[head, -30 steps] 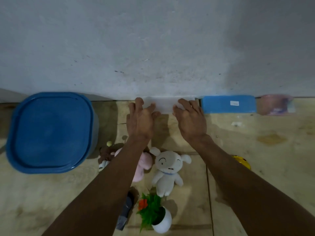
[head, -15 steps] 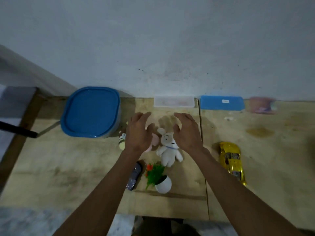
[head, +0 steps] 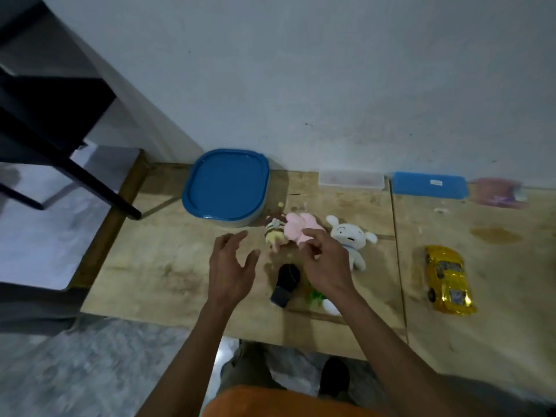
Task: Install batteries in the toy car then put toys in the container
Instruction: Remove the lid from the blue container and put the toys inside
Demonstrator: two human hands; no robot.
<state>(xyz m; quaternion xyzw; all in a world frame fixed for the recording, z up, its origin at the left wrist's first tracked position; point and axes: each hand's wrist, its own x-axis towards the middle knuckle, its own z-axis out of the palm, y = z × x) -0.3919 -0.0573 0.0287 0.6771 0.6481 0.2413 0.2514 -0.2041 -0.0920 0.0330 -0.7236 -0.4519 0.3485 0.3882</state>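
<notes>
— Where the yellow car [head: 449,279] lies, does either hand reach it?

— No. It sits well to the right on the board [head: 168,266], apart from both. The right hand [head: 323,263] hangs over the toys in the middle, fingers loosely bent, holding nothing that I can see. The left hand [head: 230,266] hovers beside it, fingers spread and empty.

— What is under the right hand?

— Its fingertips are over the pink plush [head: 298,228], with a small striped doll [head: 275,231] just left of that and a white plush dog [head: 349,239] just right. A dark gadget [head: 285,285] lies between the wrists, and a little potted plant [head: 323,300] shows partly under the right wrist.

— And the container?

— The tub with the blue lid [head: 225,185] stands at the back against the wall [head: 331,70], lid on, near the doll. Further right along the wall: a clear box [head: 350,179], a blue box [head: 430,185], and something pink, too blurred to name.

— The room?

— Pale wooden boards on a grey floor [head: 75,356]; dark furniture legs [head: 90,182] to the left.
</notes>
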